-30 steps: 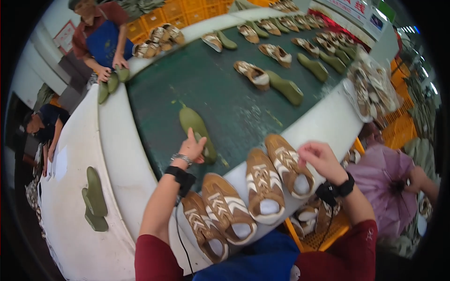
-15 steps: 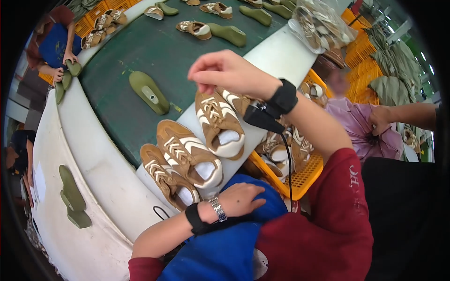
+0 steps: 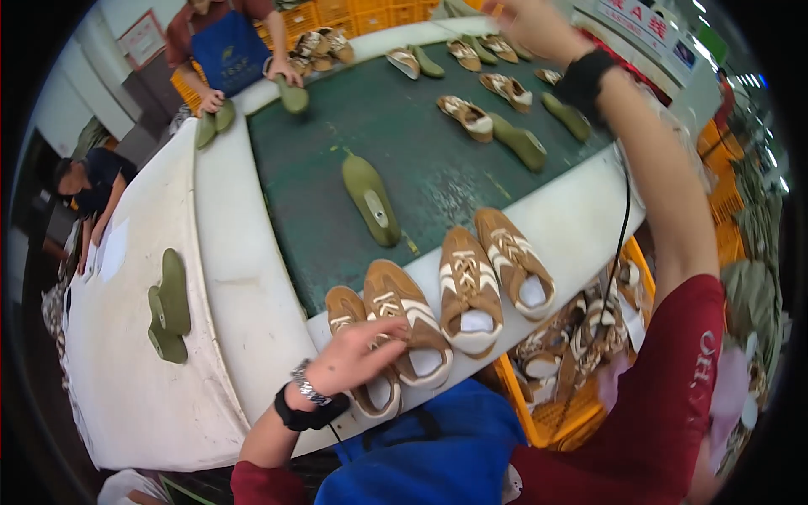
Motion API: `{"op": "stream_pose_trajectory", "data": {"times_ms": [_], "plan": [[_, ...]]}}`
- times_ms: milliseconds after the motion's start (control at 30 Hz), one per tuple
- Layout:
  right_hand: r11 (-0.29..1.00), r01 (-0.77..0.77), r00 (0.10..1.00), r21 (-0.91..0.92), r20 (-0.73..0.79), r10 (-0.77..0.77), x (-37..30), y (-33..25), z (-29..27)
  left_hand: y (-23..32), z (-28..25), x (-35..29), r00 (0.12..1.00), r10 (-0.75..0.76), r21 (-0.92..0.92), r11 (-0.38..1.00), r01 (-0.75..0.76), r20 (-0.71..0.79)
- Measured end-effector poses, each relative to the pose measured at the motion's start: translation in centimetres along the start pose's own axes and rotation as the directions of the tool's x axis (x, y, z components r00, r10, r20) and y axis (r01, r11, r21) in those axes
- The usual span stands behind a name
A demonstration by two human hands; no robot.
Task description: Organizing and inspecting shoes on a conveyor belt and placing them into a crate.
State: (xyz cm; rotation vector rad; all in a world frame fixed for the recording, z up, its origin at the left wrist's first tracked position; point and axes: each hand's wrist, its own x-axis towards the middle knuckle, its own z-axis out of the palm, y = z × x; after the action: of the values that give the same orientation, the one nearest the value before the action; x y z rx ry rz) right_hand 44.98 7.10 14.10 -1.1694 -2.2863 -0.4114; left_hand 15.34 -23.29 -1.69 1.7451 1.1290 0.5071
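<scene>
Four laced shoes (image 3: 472,295) stood in row on counter (image 3: 581,192), twelve o'clock from blue apron (image 3: 425,459), white stuffing (image 3: 475,321) inside; row looked finished. Left hand (image 3: 358,358) over leftmost pair, eleven o'clock, fingers loosely apart, contact unclear. Right hand (image 3: 539,29) stretched toward one o'clock, blurred; couldn't tell its fingers' state. Apparently left: far shoes (image 3: 463,114), twelve o'clock, lone last (image 3: 362,183) nearer.
</scene>
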Motion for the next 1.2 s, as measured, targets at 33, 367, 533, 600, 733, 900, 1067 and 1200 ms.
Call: {"op": "stream_pose_trajectory", "data": {"times_ms": [33,367,533,600,733,900,1067,1200], "plan": [[0.992,0.063,0.997,0.11,0.035,-0.067,-0.8,-4.3,2.6,-2.0,-1.2,-1.0,0.987,0.017,0.171,0.985,0.011,-0.16],[0.877,-0.162,0.78,0.453,0.603,-0.167,-15.3,-3.1,7.8,-6.5,-0.5,-7.7,0.87,-0.231,0.258,0.894,0.367,-0.436],[0.898,-0.295,0.679,0.327,0.733,-0.043,-26.7,-1.6,5.3,-1.4,2.0,-3.7,0.907,-0.087,0.202,0.962,0.184,-0.412],[0.872,-0.366,0.707,0.324,0.706,0.035,-31.2,-3.1,5.5,1.2,3.5,-1.5,0.967,-0.055,0.188,0.977,0.104,-0.249],[0.849,-0.476,0.759,0.23,0.595,0.264,-34.7,-5.3,7.9,3.9,6.7,2.2,0.986,0.159,0.212,0.967,-0.144,-0.055],[0.849,-0.487,0.772,0.205,0.555,0.309,-34.5,-5.2,9.2,4.9,8.7,4.9,0.969,0.247,0.298,0.926,-0.231,-0.015],[0.87,-0.466,0.826,0.158,0.429,0.365,-30.9,-8.7,4.7,4.3,9.0,9.3,0.878,0.401,0.488,0.84,-0.238,-0.263],[0.9,-0.379,0.917,0.214,0.216,0.335,-27.7,-13.5,-0.8,5.6,9.3,10.7,0.765,0.51,0.578,0.784,-0.225,-0.393]]}}
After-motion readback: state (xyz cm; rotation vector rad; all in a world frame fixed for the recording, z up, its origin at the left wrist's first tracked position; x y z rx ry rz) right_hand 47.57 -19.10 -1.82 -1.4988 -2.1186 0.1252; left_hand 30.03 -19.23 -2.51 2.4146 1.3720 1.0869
